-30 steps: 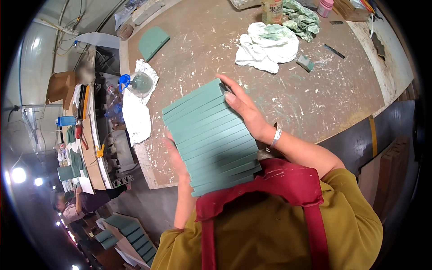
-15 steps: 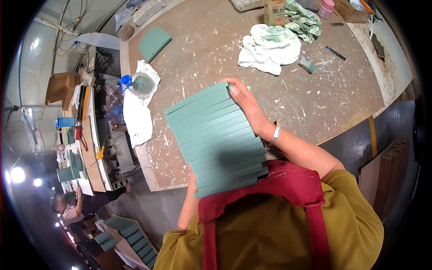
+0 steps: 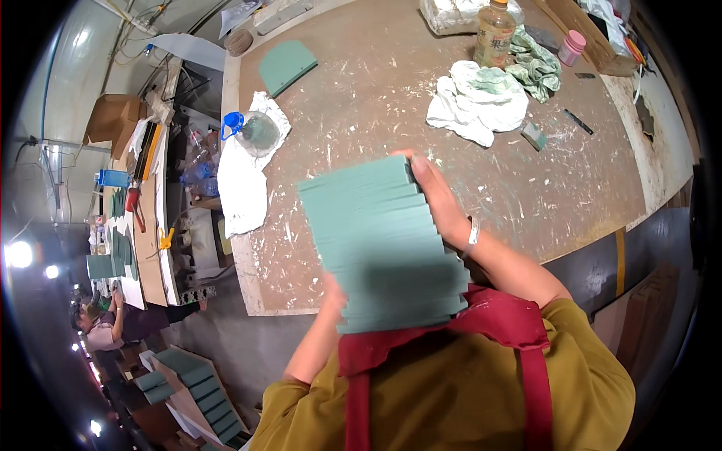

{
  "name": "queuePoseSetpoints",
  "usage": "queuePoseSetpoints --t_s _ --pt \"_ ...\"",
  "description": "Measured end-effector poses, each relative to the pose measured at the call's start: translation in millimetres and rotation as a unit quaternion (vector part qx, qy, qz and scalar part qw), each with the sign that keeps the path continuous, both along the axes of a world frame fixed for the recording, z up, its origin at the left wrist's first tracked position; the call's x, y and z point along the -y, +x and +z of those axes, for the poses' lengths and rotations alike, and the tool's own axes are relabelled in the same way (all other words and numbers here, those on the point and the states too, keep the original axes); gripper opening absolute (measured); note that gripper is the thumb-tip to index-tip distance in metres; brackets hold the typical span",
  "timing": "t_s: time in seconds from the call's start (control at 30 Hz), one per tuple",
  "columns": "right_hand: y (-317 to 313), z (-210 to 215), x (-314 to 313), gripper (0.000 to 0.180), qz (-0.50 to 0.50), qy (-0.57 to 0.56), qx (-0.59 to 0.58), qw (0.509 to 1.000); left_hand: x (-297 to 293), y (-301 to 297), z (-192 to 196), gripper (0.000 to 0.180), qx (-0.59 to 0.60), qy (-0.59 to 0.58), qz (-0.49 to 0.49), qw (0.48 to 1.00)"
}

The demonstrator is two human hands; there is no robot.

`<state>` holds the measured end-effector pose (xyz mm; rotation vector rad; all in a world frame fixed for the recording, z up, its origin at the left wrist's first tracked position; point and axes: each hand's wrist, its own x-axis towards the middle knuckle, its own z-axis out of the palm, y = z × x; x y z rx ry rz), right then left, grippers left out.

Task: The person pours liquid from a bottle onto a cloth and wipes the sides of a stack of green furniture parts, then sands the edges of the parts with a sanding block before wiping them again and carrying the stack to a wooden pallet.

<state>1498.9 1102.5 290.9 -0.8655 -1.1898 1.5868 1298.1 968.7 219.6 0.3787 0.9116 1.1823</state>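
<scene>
A thick stack of narrow green boards (image 3: 376,233), their long edges side by side and their ends slightly uneven, is held in front of my body above the table's near edge. My right hand (image 3: 442,201) is closed round its far right corner, with the thumb on the end of the boards. Along the lower left side my left hand (image 3: 333,292) grips the stack, its fingers mostly hidden and blurred. The near end of the stack rests close to my red apron (image 3: 444,331), perhaps touching it.
On the brown, paint-flecked table (image 3: 361,113) lie a rounded green board (image 3: 288,65), a clear jug with blue cap (image 3: 259,134) on white cloth, crumpled white rags (image 3: 477,101), a bottle (image 3: 494,37), a pink jar (image 3: 571,47) and a small sponge-like block (image 3: 534,136). A co-worker (image 3: 113,323) sits far left.
The stack and both hands have shifted slightly right and toward me in the picture, while the whole view has turned a little. Both hands still hold the boards.
</scene>
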Motion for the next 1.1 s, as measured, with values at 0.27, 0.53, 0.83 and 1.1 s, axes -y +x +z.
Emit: queuePoseSetpoints --t_s 0.27,0.53,0.83,1.1 --pt "21 45 18 0.039 -0.076 0.169 0.237 0.954 -17 25 -12 0.051 -0.002 0.038 -0.090 0.995" --pt "-49 54 14 0.031 -0.015 0.264 0.527 0.807 6 -61 84 0.082 -0.281 0.372 -0.144 0.873" --pt "-90 53 9 0.032 0.068 0.339 0.586 0.733 47 -88 17 0.099 -0.450 0.425 -0.165 0.768" --pt "-47 47 11 0.043 0.010 0.289 0.618 0.731 56 -110 32 0.128 -0.361 0.303 -0.197 0.860"
